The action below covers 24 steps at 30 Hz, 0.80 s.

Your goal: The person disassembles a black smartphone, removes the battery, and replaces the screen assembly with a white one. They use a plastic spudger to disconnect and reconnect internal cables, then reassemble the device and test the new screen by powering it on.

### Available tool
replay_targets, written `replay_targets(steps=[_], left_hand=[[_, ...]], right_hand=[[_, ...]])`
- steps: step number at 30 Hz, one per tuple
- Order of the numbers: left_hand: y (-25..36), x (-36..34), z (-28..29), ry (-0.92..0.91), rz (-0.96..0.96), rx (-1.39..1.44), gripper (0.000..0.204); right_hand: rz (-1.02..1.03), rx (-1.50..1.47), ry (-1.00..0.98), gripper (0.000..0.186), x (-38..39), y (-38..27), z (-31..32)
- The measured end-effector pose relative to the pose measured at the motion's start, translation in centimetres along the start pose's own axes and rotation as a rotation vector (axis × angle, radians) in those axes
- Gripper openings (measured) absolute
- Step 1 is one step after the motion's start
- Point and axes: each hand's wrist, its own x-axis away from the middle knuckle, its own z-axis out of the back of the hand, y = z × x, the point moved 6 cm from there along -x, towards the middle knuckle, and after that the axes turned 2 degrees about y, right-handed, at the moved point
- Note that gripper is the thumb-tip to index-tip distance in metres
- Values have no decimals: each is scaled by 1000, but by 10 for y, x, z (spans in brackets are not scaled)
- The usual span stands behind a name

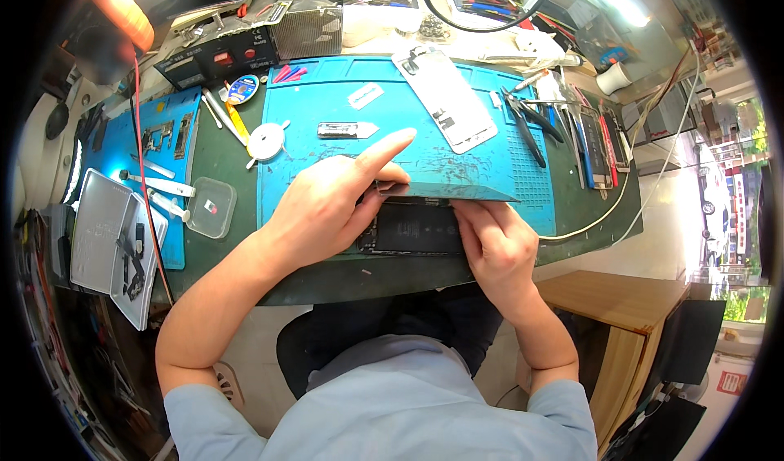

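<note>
Two bare hands work over an opened phone at the near edge of the blue mat (pixel 286 110): a thin, dark screen panel (pixel 457 191) stands tilted up, and the black phone body (pixel 416 247) lies flat just below it, a broad dark battery (pixel 420 228) showing inside. The left hand (pixel 322 212) pinches the panel's left end between the thumb and bent fingers, its index finger stretched out free above the mat. The right hand (pixel 498 249) has its fingers pressed together at the panel's lower edge, toward the right; their tips are partly hidden, so I cannot tell whether they grip the panel or something beneath it. The panel looks light and stiff, probably glass-faced, and so likely slick under bare fingertips and apt to crack if bent or twisted. It is best held by its opposite edges, with a light pinch and no pressure on the middle of its face. Whether a ribbon cable joins it to the body is hidden, so it seems wise to treat that side as delicate. The phone body should feel denser and steadier; its rim is the sensible place to hold, since the battery is probably soft-skinned and dislikes being pressed or pried.
</note>
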Motion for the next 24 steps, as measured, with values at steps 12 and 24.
replay_targets(steps=[12,24], left_hand=[[-2,2,0,-71,94,56,75],[1,-1,1,-47,53,-13,65]], right_hand=[[-15,-4,-19,36,1,1,-1],[1,2,-36,29,-4,-3,0]])
